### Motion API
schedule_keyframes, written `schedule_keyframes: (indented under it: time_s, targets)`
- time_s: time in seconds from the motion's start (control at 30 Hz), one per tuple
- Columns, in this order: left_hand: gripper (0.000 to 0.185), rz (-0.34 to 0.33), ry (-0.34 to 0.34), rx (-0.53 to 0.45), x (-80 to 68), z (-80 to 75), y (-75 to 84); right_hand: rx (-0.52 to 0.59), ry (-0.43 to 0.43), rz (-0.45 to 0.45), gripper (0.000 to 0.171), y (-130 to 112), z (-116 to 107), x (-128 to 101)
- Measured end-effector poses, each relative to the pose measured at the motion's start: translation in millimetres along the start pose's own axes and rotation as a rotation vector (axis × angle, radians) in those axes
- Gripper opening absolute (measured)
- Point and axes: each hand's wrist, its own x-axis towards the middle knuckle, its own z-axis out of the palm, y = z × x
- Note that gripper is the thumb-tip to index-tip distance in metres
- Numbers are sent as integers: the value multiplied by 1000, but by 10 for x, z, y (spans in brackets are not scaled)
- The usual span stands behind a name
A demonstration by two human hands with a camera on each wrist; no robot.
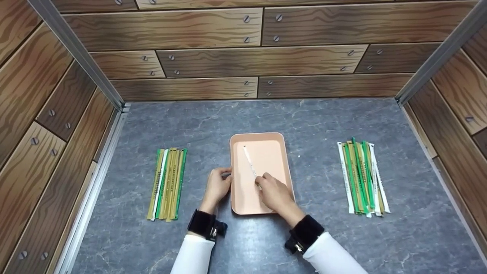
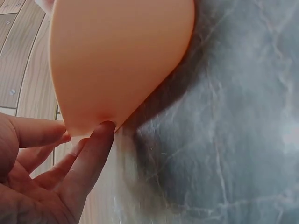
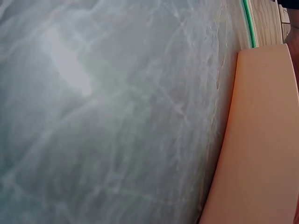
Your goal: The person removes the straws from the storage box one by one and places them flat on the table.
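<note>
A peach-coloured tray (image 1: 277,152) lies in the middle of the tabletop. Over it my right hand (image 1: 274,193) pinches the near end of a slim white stick packet (image 1: 249,160) with printing on it. The packet slants toward the tray's far left corner. At the tray's left side, my left hand (image 1: 217,187) touches the outer wall with its fingertips. The left wrist view shows its fingers (image 2: 88,158) fairly straight against the tray wall (image 2: 117,56). My right hand's grip is outside the right wrist view, where the tray's side (image 3: 261,130) fills the right edge.
Green, gold and white stick packets (image 1: 167,184) lie side by side at the left. A looser pile of similar packets (image 1: 361,179) is on the right. Wood-patterned panels (image 1: 213,61) enclose the marbled grey table (image 1: 315,118) on three sides. A few tiny white specks lie right of the tray.
</note>
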Motion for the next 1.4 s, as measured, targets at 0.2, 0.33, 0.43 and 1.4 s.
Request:
schedule_keyframes:
  time_s: [0.2,0.33,0.43,1.4]
  targets:
    - [30,-17,3,-20,5,23,-1,53,29,54,33,22,-35,0]
    - [35,-23,13,-22,1,37,-8,135,68,64,36,54,-113,-7]
    - [43,-14,15,-25,2,40,-11,233,104,91,42,100,-229,-23]
    - [53,11,-82,-93,45,33,-51,92,198,653,48,1697,-1128,-772]
